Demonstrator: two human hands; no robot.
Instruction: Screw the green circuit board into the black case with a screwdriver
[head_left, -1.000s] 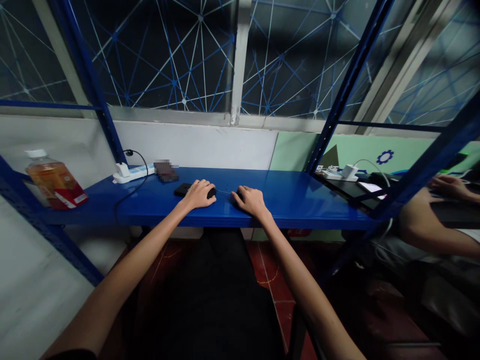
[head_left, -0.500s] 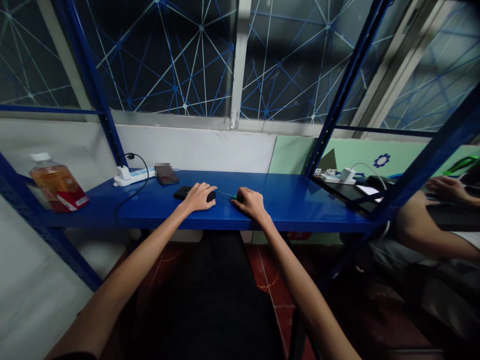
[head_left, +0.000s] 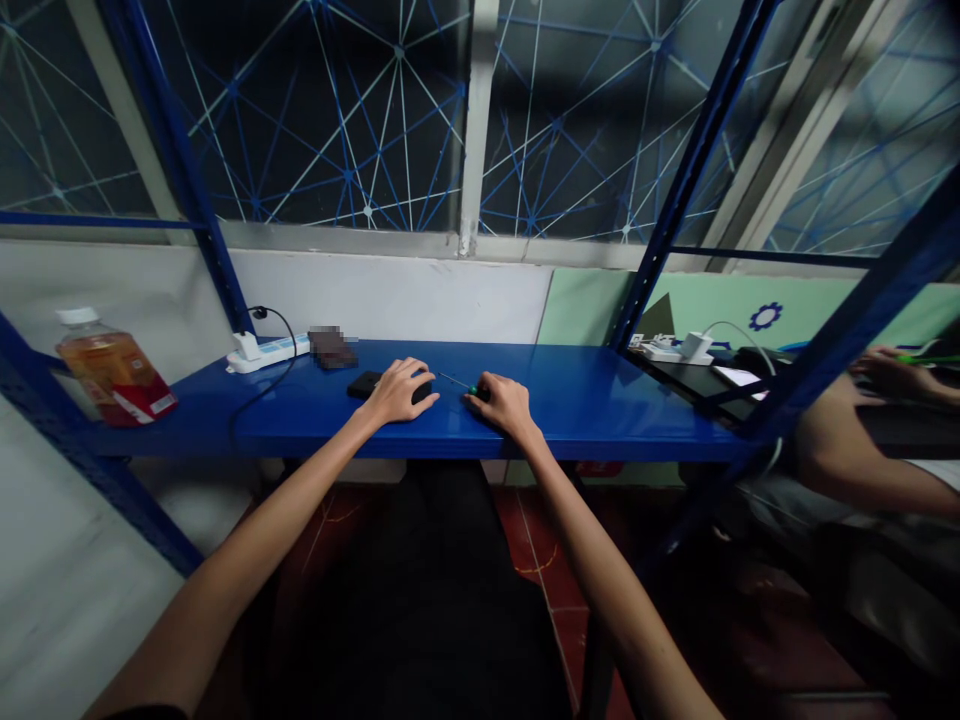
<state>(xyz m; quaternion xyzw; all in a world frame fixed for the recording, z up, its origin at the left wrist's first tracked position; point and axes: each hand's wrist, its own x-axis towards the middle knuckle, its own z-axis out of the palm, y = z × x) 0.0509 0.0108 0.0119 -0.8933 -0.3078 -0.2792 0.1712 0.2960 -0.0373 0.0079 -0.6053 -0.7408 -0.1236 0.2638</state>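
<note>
My left hand (head_left: pixel 401 391) lies curled over a small black device (head_left: pixel 365 384) on the blue shelf (head_left: pixel 585 405), its fingers covering the device's right end. My right hand (head_left: pixel 503 402) is closed round a small screwdriver (head_left: pixel 463 385) with a green and black handle. The thin metal shaft points up and left towards my left hand. Both hands rest on the shelf, a short gap between them.
A white power strip (head_left: pixel 266 350) with a plug and black cable lies at the back left, a dark blurred object (head_left: pixel 332 348) beside it. A bottle of amber drink (head_left: pixel 112 368) lies on the shelf's left end. Another person's arm (head_left: pixel 862 440) and hand work at the right, past blue rack posts (head_left: pixel 686 185).
My right hand has turned and lifted the screwdriver slightly, so its shaft and green handle now show. My left hand stays on the black device.
</note>
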